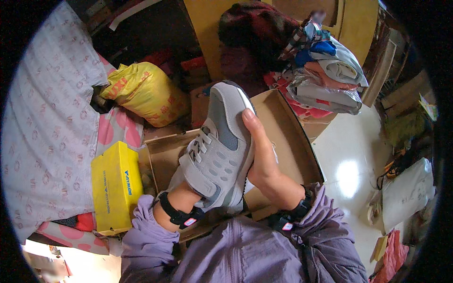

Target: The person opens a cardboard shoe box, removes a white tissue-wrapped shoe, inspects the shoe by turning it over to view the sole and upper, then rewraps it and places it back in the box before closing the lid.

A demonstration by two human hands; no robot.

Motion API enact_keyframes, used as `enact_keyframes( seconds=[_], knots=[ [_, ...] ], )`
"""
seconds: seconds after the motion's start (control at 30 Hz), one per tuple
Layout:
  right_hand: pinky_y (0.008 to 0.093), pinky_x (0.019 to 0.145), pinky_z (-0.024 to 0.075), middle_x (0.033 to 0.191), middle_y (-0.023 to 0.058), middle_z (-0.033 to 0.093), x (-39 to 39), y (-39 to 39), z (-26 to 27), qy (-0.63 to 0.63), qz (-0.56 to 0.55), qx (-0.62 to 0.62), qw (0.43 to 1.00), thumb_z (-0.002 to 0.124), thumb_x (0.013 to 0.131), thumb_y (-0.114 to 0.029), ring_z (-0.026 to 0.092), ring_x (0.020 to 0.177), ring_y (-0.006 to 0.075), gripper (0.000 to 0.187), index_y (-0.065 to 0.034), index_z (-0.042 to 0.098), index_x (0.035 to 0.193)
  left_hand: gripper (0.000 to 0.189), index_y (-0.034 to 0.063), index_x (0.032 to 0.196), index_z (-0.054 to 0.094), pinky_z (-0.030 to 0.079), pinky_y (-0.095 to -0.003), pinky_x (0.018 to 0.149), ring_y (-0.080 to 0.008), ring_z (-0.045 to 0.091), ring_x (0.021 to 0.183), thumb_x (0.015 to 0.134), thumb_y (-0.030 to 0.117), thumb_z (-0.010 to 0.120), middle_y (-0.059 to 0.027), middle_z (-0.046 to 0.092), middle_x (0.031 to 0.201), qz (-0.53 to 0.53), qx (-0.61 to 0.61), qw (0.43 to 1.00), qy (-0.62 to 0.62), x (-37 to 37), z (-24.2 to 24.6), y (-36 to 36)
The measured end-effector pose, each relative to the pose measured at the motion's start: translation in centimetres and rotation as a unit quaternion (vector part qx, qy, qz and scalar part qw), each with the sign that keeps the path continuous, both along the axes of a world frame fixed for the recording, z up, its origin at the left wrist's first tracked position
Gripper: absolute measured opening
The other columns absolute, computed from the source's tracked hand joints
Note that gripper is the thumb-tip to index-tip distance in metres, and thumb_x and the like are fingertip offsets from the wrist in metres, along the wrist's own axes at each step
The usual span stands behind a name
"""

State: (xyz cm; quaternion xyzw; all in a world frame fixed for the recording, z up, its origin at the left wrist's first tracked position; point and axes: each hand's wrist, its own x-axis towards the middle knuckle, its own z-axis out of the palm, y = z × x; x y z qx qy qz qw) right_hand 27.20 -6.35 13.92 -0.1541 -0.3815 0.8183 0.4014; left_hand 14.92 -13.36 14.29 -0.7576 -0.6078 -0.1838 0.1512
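A grey sneaker (219,152) with laces and a strap is held up in front of me, toe pointing away. My right hand (263,152) grips it along the sole side, the thumb near the toe. Only the wrist and heel of my left hand (185,196) show; its fingers are hidden behind or inside the shoe, so their hold cannot be seen. Beneath the shoe lies an open cardboard box (290,131) with brown inner walls. Something white, perhaps paper, shows partly behind the shoe.
A yellow shoebox (113,187) stands to the left, near a patterned cloth (53,123). A full yellow plastic bag (148,93) lies beyond it. Folded clothes (332,70) are piled at the back right. White and red bags lie on the right.
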Motion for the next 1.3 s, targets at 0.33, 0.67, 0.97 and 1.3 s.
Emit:
enact_keyframes(
  seconds=[0.33, 0.67, 0.97, 1.3],
  knots=[
    [0.0426, 0.107, 0.0377, 0.156, 0.0148, 0.031, 1.2, -1.2, -1.0, -0.032, 0.112, 0.141, 0.983, 0.065, 0.091, -0.049, 0.046, 0.128, 0.0259, 0.089, -0.0054, 0.022, 0.155, 0.045, 0.0055, 0.129, 0.053, 0.047, -0.0458, 0.094, -0.0355, 0.056, 0.111, 0.091, 0.028, 0.056, -0.018, 0.059, 0.123, 0.034, -0.143, 0.954, -0.26, -6.4, -1.3, -8.6],
    [0.0352, 0.093, 0.0495, 0.137, 0.0126, 0.053, 1.4, -3.7, -1.2, -0.046, 0.226, 0.28, 0.932, 0.073, 0.091, -0.021, 0.058, 0.107, 0.0179, 0.074, -0.0046, 0.032, 0.151, 0.044, 0.0057, 0.13, 0.053, 0.048, -0.0449, 0.093, -0.0338, 0.057, 0.111, 0.092, 0.028, 0.056, -0.0172, 0.059, 0.122, 0.088, -0.088, 0.897, -0.424, -8.6, -3.9, -12.6],
    [0.0293, 0.079, 0.0528, 0.118, 0.009, 0.063, 0.5, -5.1, -0.9, -0.037, 0.206, 0.33, 0.921, 0.072, 0.092, -0.018, 0.063, 0.094, 0.0133, 0.049, -0.0022, 0.053, 0.134, 0.043, 0.0058, 0.13, 0.053, 0.048, -0.0442, 0.093, -0.0324, 0.057, 0.111, 0.092, 0.027, 0.056, -0.0166, 0.06, 0.122, 0.102, -0.084, 0.881, -0.455, -8.2, -5.0, -13.6],
    [0.0307, 0.079, 0.0546, 0.108, 0.0071, 0.065, -0.2, -5.3, -2.2, -0.074, 0.222, 0.352, 0.906, 0.075, 0.09, -0.02, 0.064, 0.091, 0.0148, 0.05, -0.0043, 0.055, 0.133, 0.042, 0.0059, 0.13, 0.054, 0.049, -0.0433, 0.093, -0.0307, 0.058, 0.111, 0.093, 0.026, 0.057, -0.0158, 0.06, 0.122, 0.112, -0.088, 0.871, -0.47, -8.0, -5.8, -14.2]
  ],
)
